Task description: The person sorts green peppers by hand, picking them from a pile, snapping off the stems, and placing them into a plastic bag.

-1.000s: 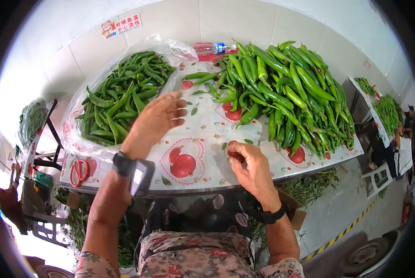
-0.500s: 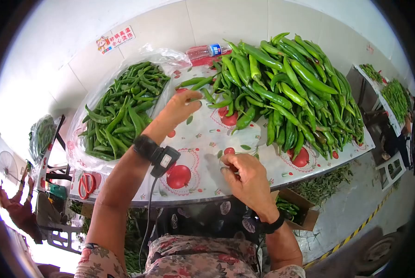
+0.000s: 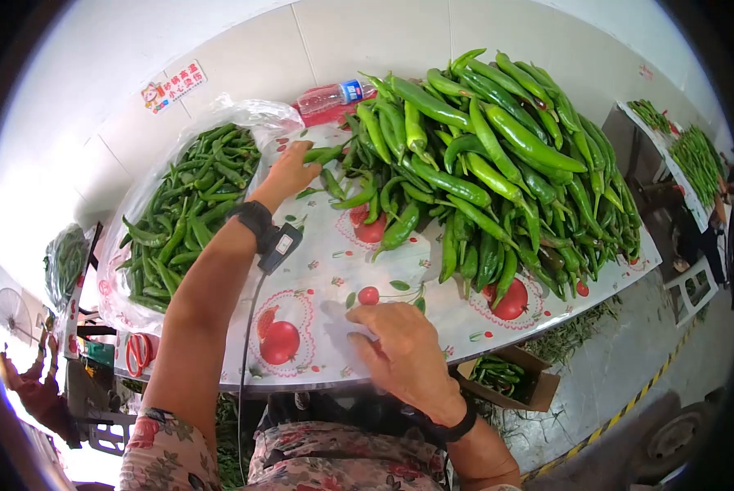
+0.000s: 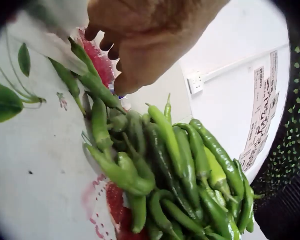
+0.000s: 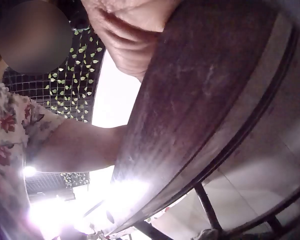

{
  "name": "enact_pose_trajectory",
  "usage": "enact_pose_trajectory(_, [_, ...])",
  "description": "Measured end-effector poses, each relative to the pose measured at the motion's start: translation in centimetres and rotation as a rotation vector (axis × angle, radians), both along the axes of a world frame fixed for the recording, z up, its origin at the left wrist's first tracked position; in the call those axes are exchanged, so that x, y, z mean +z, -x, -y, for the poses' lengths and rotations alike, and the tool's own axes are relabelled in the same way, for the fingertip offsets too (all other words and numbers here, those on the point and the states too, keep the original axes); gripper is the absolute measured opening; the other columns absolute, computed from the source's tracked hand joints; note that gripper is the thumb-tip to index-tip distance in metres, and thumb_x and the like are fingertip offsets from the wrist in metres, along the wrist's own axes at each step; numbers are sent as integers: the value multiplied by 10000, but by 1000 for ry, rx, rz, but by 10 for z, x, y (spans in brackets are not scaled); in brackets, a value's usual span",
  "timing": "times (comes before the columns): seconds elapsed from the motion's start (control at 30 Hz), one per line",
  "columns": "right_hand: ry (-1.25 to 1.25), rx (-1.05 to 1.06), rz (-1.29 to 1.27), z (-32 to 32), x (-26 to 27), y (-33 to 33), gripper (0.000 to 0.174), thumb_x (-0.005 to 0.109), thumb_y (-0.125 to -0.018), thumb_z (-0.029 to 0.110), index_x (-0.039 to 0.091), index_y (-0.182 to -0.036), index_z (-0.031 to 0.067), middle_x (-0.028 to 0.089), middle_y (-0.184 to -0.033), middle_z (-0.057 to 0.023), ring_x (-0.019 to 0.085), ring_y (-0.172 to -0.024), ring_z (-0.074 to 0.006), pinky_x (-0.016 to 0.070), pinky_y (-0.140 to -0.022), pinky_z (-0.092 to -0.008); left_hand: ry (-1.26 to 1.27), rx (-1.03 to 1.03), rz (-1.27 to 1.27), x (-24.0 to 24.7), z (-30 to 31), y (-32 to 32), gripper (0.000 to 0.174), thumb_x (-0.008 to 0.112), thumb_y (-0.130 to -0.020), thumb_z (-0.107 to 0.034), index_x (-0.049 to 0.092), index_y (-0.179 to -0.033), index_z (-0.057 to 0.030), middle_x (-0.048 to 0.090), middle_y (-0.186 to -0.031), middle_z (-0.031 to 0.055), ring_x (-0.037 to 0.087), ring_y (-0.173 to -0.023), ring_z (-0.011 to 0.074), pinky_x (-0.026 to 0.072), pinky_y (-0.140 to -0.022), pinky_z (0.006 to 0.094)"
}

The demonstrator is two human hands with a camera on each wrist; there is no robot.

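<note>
head view: left hand (image 3: 289, 173) at 11 o'clock, by loose green peppers (image 3: 326, 154) fringing the big heap (image 3: 498, 168) at 2 o'clock.
its fingers lie at the nearest pepper's end, but i cannot tell whether they grip it; in the left wrist view the hand hides its own contact. the right hand (image 3: 408, 352), at 5 o'clock near the table's close edge, has fingers loosely bent around nothing that shows, perhaps held there to leave the middle free. an open plastic bag (image 3: 260, 114) at 10 o'clock gathers more peppers, likely keeping them apart from the heap. the left forearm (image 3: 211, 286) passes before the bag, and a bottle (image 3: 330, 96) just beyond the left hand, near 12 o'clock, could hinder a longer stretch. scissors (image 3: 138, 353) lie at 8 o'clock.
</note>
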State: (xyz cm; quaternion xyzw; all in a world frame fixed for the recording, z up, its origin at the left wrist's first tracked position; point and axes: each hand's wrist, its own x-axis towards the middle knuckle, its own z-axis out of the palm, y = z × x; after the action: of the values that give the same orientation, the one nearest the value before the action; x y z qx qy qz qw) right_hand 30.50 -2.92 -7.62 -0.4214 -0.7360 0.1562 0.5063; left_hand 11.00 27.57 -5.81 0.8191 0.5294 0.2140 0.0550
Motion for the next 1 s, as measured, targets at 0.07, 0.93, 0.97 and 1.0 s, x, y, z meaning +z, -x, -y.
enact_pose_trajectory(0.07, [17,19,-11,-1,-1,-1,243,688,-740,71,618,-971,44,649,-905,-120,611,-852,-313,466,-781,-407,-161,-55,-87,-22,-23,11,600,649,-782,-281,465,-1293,-27,513,-1254,218,487,-1176,381,397,-992,418])
enact_pose_trajectory(0.93, [82,131,-158,0,-3,-5,231,677,-766,95,628,-984,38,653,-859,-121,627,-778,-277,490,-710,-359,410,87,-294,54,156,-2,354,647,-694,-308,559,-861,-8,625,-731,170,629,-699,305,485,-636,402])
enact_pose_trajectory(0.97, [99,128,-169,1,-2,-5,230,673,-768,85,628,-988,34,652,-856,-121,629,-775,-267,492,-707,-349,332,45,-323,49,157,4,344,646,-695,-293,562,-873,-10,625,-741,169,628,-707,299,483,-642,399])
enact_pose_trajectory(1.0, [118,125,-176,3,-1,-4,229,670,-771,75,627,-991,30,652,-853,-122,630,-773,-258,494,-705,-340,256,2,-348,45,160,9,335,646,-697,-278,564,-885,-12,624,-750,168,628,-715,293,481,-648,397])
